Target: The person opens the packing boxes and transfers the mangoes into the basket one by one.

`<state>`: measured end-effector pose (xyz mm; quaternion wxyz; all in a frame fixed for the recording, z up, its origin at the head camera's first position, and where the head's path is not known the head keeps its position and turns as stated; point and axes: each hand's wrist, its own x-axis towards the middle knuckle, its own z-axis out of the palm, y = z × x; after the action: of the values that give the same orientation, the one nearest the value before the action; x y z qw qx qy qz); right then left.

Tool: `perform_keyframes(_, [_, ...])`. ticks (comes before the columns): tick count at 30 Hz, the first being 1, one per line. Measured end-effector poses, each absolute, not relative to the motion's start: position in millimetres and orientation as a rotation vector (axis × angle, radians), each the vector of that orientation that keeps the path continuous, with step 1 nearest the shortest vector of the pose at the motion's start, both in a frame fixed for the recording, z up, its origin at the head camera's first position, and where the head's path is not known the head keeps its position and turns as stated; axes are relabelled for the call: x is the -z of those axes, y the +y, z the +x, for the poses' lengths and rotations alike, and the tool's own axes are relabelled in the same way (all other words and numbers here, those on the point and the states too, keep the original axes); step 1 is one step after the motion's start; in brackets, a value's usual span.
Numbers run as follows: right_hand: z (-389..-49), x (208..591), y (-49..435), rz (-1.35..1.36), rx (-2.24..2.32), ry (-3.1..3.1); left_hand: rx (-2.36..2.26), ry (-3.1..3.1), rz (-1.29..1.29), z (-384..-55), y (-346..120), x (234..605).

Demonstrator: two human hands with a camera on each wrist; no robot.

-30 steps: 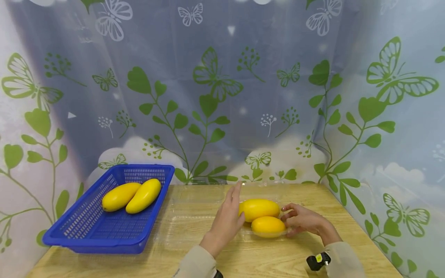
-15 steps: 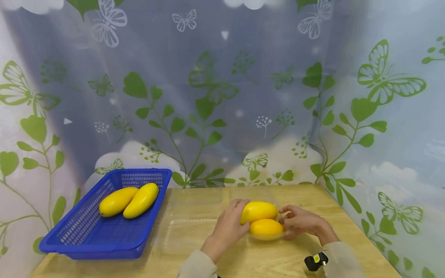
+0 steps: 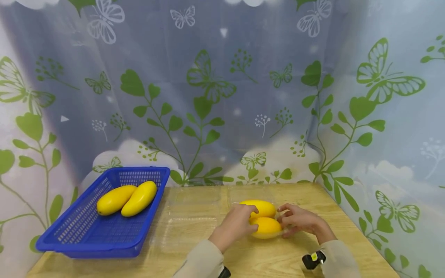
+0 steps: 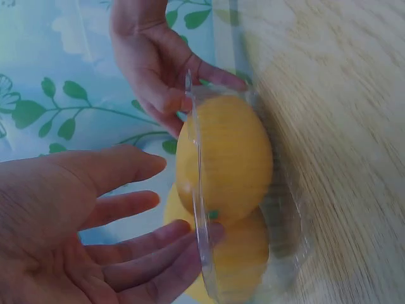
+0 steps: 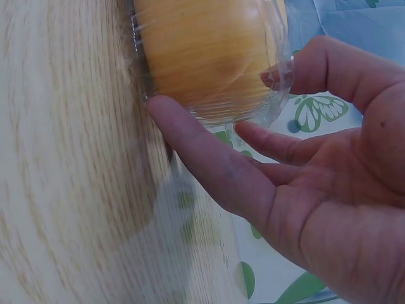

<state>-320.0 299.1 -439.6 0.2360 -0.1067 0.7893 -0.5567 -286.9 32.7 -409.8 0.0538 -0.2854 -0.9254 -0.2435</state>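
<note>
Directly between two bare hands, a clear tub (image 4: 198, 158) sits on a wooden table (image 3: 351, 255), holding a near mango (image 3: 268, 227) and a far mango (image 3: 266, 209), both yellow, side by side. The right hand (image 3: 301, 221) grasps the tub's right end, one finger along the bottom edge and another tip at the rim. The left hand (image 3: 232, 224) is at the left end, its grip loose: fingers nearly straight, wrapped round nothing, the longest tips reaching past the rim beside the mangoes. Well to the left, a blue basket (image 3: 87, 247) holds two more mangoes (image 3: 140, 199), leaning together. Behind hangs a backdrop (image 3: 156, 58) printed with green leaves and butterflies.
</note>
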Motion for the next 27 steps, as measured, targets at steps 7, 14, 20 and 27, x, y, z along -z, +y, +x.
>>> perform_keyframes(7, [-322.5, 438.4, 297.2, -0.286, 1.515, 2.173, 0.644, -2.855, -0.883, -288.5, 44.4, 410.6])
perform_keyframes(14, [-323.5, 437.8, 296.3, -0.297, 1.503, 2.183, 0.483, -2.838, -0.869, -287.9, 51.6, 411.1])
perform_keyframes(20, [-322.9, 439.6, 295.8, -0.29, 1.5, 2.177, 0.465, -2.876, -0.809, -286.0, 53.6, 414.8])
perform_keyframes(27, [-321.5, 441.0, 296.9, -0.298, 1.509, 2.159, 0.471, -2.906, -0.776, -283.6, 56.0, 414.5])
